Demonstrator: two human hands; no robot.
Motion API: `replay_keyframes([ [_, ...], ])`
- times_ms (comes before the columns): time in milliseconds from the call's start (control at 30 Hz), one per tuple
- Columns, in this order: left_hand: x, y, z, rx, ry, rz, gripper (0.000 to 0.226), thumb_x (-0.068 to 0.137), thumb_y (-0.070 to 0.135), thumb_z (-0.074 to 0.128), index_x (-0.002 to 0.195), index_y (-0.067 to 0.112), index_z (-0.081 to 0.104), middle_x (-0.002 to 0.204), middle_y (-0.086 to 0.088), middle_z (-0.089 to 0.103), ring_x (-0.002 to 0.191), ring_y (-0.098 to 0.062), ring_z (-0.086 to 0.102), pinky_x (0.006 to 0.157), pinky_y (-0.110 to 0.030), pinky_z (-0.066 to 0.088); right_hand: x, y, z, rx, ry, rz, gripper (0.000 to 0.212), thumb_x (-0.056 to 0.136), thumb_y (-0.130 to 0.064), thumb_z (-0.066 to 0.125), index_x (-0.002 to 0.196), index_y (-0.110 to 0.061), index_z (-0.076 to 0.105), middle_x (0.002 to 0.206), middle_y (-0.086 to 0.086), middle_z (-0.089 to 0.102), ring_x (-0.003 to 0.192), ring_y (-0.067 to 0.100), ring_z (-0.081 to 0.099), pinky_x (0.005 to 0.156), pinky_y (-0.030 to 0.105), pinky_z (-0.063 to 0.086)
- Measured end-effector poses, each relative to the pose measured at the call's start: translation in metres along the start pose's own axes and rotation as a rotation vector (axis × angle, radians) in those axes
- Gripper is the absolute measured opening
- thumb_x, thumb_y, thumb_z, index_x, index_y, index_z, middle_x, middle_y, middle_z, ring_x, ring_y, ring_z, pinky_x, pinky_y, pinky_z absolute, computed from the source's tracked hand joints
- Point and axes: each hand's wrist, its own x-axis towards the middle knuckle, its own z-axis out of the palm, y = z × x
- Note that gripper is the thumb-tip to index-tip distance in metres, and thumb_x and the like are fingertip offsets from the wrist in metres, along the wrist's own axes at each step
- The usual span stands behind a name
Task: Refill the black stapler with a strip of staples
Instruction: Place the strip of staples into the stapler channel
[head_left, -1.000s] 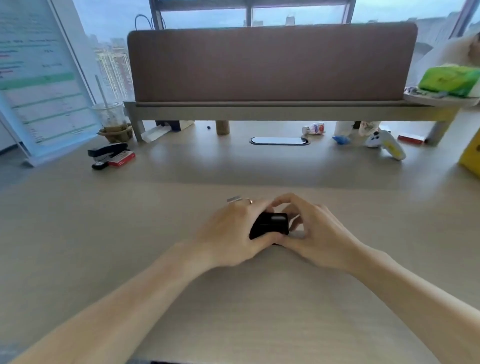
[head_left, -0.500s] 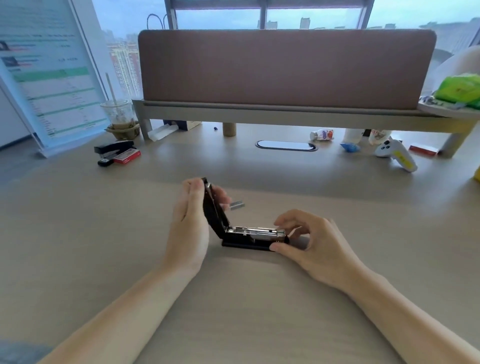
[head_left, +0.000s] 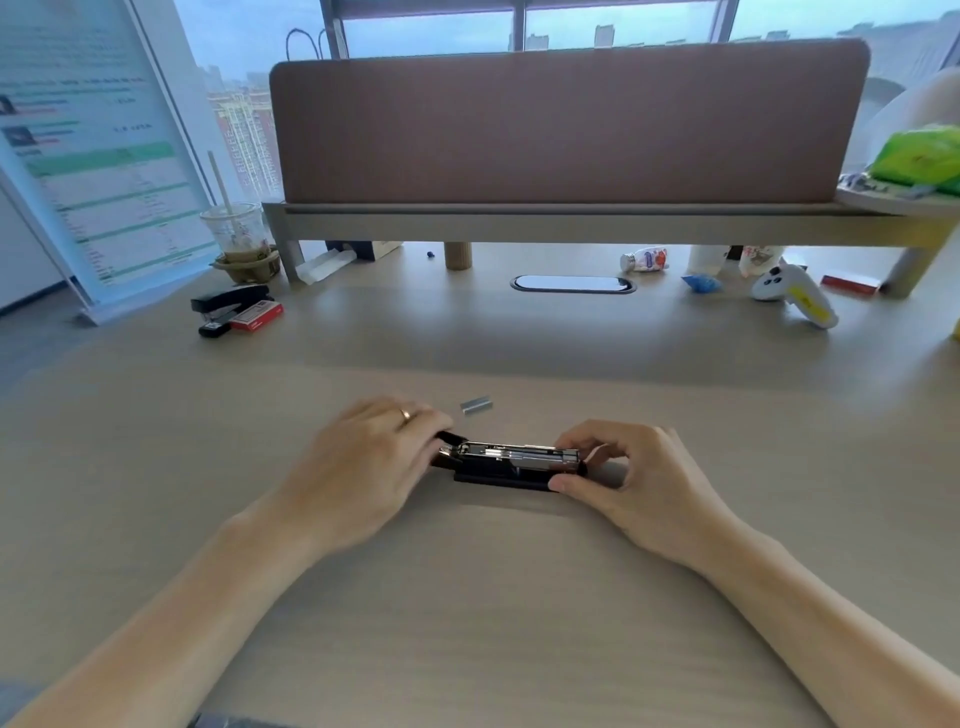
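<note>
The black stapler (head_left: 511, 467) lies flat on the desk in front of me, opened out, with its shiny metal staple channel facing up. My left hand (head_left: 371, 462) covers and presses its folded-back black lid at the left end. My right hand (head_left: 626, 475) pinches the channel's right end between thumb and fingers. A short silver strip of staples (head_left: 476, 405) lies loose on the desk just behind the stapler, touched by neither hand.
A second black stapler (head_left: 228, 306) and a red staple box (head_left: 257, 317) sit at the far left beside a drink cup (head_left: 236, 234). A white controller (head_left: 795, 296), a small bottle (head_left: 644, 260) and a cable grommet (head_left: 571, 284) lie under the desk shelf (head_left: 571, 218).
The stapler went from shut between both hands to opened. Half a second ago my left hand held the lid upright; now the lid is folded flat to the left under that hand.
</note>
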Motion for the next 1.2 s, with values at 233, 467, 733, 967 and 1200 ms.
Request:
replay_keyframes([
  [233,0.0,0.01,0.002,-0.211,-0.111,-0.154,0.048,0.097,0.058,0.033,0.125,0.036,0.065,0.116,0.015,0.074,0.105,-0.016,0.07,0.089,-0.033,0.052,0.002,-0.003,-0.001,-0.006,-0.019,0.006,0.018,0.078,-0.031,0.088,0.092,-0.032,0.077,0.083,-0.012,0.077,0.082,0.009,0.072,0.084,0.02,0.052],
  [467,0.069,0.008,0.005,-0.35,-0.062,-0.338,0.03,0.091,0.039,0.073,0.118,0.027,0.071,0.116,0.01,0.076,0.106,-0.013,0.071,0.096,-0.037,0.055,0.003,-0.007,-0.003,0.014,-0.03,0.036,0.021,0.079,-0.03,0.088,0.095,-0.034,0.075,0.092,-0.018,0.073,0.081,0.011,0.071,0.08,0.016,0.05],
  [733,0.095,0.003,0.027,-0.375,-0.034,-0.364,0.012,0.084,0.013,0.08,0.091,0.022,0.076,0.086,0.007,0.077,0.082,-0.014,0.074,0.081,-0.033,0.06,0.013,-0.004,-0.002,0.206,0.071,0.2,0.015,0.088,-0.043,0.074,0.099,-0.033,0.078,0.099,-0.013,0.08,0.088,0.008,0.075,0.084,0.031,0.061],
  [967,0.075,0.029,0.005,-0.532,0.191,0.015,0.017,0.09,0.014,0.081,0.105,0.017,0.073,0.096,0.01,0.078,0.088,-0.003,0.073,0.084,-0.016,0.055,0.055,-0.033,-0.012,0.4,-0.013,0.328,0.031,0.097,-0.042,0.064,0.093,-0.017,0.082,0.085,0.005,0.083,0.076,0.019,0.076,0.088,0.041,0.064],
  [1200,0.067,0.034,0.003,-0.524,0.263,0.071,0.019,0.09,0.016,0.08,0.106,0.014,0.07,0.096,0.008,0.078,0.089,-0.006,0.072,0.085,-0.027,0.057,0.055,-0.036,-0.012,0.621,-0.093,0.391,0.018,0.097,-0.019,0.072,0.095,-0.004,0.081,0.079,0.008,0.081,0.067,0.009,0.071,0.073,0.018,0.062],
])
